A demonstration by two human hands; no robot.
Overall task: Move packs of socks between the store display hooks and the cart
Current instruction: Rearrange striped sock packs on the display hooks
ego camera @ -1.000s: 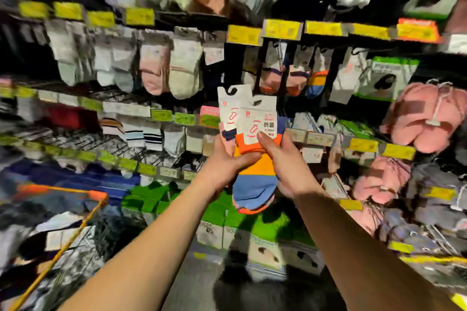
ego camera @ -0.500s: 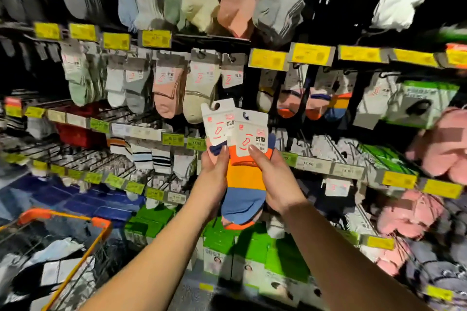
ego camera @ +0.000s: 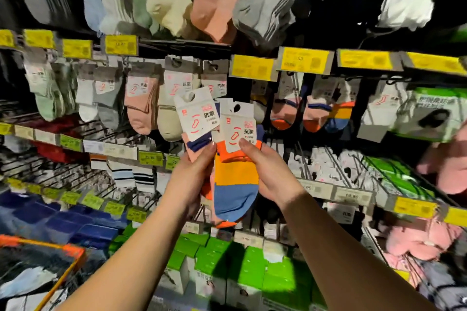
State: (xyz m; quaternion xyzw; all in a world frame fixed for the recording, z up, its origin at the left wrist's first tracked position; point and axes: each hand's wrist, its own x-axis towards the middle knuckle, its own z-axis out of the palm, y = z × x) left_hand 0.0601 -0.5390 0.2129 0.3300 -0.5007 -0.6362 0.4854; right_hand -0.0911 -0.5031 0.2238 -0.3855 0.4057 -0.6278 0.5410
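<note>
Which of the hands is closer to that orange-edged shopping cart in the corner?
Left. The left hand, holding a pink sock pack, is nearer the orange-edged cart at lower left; the right hand is farther right.

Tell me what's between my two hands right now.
Two sock packs fanned apart: your left hand holds the pink pack, your right hand the orange and blue pack, in the head view.

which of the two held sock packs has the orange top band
The pack in the right hand, the orange, yellow and blue one; the left hand's pack is pink with navy.
</note>
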